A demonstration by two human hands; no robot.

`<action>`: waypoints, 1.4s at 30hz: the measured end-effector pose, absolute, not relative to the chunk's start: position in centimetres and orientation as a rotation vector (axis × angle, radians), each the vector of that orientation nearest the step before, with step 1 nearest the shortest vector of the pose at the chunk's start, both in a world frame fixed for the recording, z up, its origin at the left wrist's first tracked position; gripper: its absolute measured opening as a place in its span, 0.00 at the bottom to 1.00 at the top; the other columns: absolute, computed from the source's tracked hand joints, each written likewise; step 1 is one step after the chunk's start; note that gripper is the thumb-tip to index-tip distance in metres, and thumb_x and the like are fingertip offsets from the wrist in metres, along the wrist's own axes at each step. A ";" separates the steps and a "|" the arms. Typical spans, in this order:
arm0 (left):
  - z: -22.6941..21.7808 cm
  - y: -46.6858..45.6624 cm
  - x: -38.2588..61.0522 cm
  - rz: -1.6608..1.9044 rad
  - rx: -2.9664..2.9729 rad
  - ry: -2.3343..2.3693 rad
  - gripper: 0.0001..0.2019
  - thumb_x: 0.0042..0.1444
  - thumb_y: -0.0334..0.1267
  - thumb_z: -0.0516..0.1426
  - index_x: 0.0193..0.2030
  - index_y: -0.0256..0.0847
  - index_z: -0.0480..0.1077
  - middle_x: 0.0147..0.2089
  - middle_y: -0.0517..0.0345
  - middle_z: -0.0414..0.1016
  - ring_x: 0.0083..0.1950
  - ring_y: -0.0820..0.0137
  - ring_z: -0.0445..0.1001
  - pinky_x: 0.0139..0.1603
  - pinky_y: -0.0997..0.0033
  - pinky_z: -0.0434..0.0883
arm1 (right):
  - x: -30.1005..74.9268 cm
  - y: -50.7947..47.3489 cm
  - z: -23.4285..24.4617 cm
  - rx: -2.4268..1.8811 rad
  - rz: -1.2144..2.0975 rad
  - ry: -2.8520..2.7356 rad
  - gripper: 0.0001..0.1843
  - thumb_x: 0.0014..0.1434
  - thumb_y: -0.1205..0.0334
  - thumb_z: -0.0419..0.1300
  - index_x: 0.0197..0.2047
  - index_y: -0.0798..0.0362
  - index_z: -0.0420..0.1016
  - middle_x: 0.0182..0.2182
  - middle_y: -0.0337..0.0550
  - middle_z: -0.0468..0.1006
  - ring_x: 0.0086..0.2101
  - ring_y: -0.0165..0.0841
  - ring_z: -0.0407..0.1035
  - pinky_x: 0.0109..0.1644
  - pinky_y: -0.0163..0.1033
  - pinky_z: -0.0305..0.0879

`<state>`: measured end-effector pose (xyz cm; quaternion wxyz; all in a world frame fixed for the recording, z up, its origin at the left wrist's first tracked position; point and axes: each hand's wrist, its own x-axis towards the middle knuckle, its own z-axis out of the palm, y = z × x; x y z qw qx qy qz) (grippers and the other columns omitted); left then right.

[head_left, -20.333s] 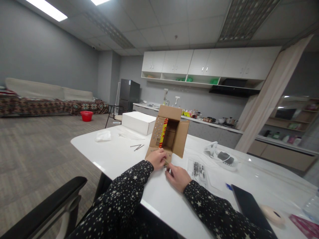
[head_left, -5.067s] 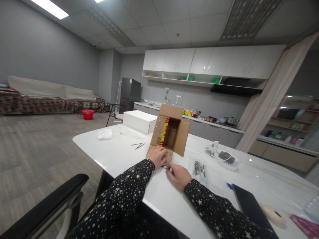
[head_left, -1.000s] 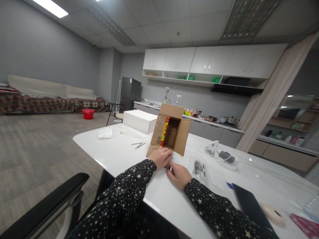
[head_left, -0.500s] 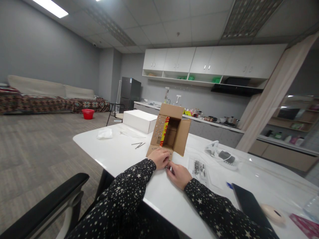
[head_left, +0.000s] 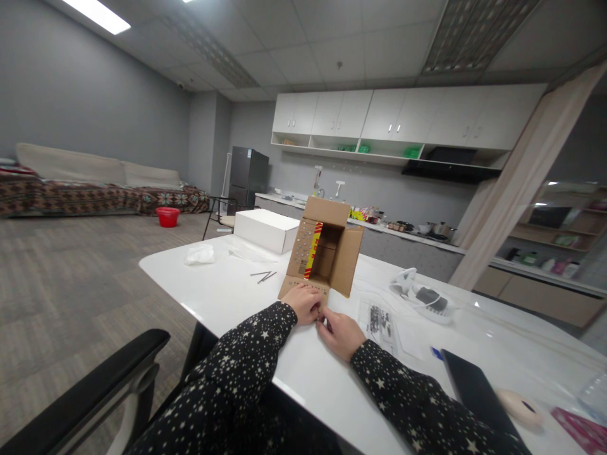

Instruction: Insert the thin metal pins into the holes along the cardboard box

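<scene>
A cardboard box [head_left: 345, 262] stands on the white table with its opening towards me and its flaps spread. Rows of small holes or studs mark its left flap [head_left: 298, 253] and its near flap [head_left: 290, 288]. Resting over the near flap, my left hand [head_left: 304, 303] has its fingers curled down. My right hand [head_left: 342, 333] meets it at the flap's near edge, thumb and fingers pinched together. Whatever lies between the fingertips is too small and covered to make out. A clear tray of small dark metal parts [head_left: 379, 321] lies just right of my right hand.
Left of the box lie thin metal rods [head_left: 265, 276], a crumpled white wrapper [head_left: 199, 254] and a white box [head_left: 266, 229]. On the right are a white corded device [head_left: 429, 300], a black tablet-like slab [head_left: 477, 385] and a beige mouse-shaped object [head_left: 519, 406]. A chair armrest [head_left: 90, 385] stands front left.
My fingers have shifted slightly at the flap's near edge; a small metallic glint between them earlier is now hardly visible. The box and the other things stay put.
</scene>
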<state>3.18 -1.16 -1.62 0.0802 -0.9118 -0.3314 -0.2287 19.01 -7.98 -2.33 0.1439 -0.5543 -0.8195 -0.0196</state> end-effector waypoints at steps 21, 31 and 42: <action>-2.3 0.0 3.1 -0.892 -2.532 -0.995 0.11 0.54 0.31 0.52 0.44 0.39 0.69 0.45 0.53 0.74 0.49 0.64 0.69 0.50 0.63 0.65 | 19.1 -8.0 -2.3 -1.591 -0.017 -2.349 0.07 0.61 0.60 0.50 0.39 0.52 0.68 0.26 0.38 0.73 0.27 0.29 0.65 0.31 0.32 0.47; -1.6 -0.7 3.2 -0.828 -2.570 -0.931 0.08 0.55 0.31 0.52 0.39 0.39 0.71 0.41 0.52 0.76 0.44 0.65 0.72 0.50 0.64 0.67 | 18.8 -8.2 -2.0 -1.595 0.001 -2.345 0.07 0.61 0.60 0.50 0.38 0.52 0.68 0.26 0.37 0.73 0.27 0.29 0.65 0.31 0.32 0.48; -1.9 -0.6 3.4 -0.820 -2.622 -0.813 0.11 0.54 0.30 0.51 0.41 0.38 0.72 0.43 0.52 0.77 0.45 0.66 0.73 0.52 0.64 0.67 | 19.1 -8.0 -2.2 -1.590 -0.015 -2.354 0.08 0.61 0.60 0.50 0.38 0.52 0.67 0.26 0.38 0.74 0.27 0.29 0.65 0.32 0.33 0.48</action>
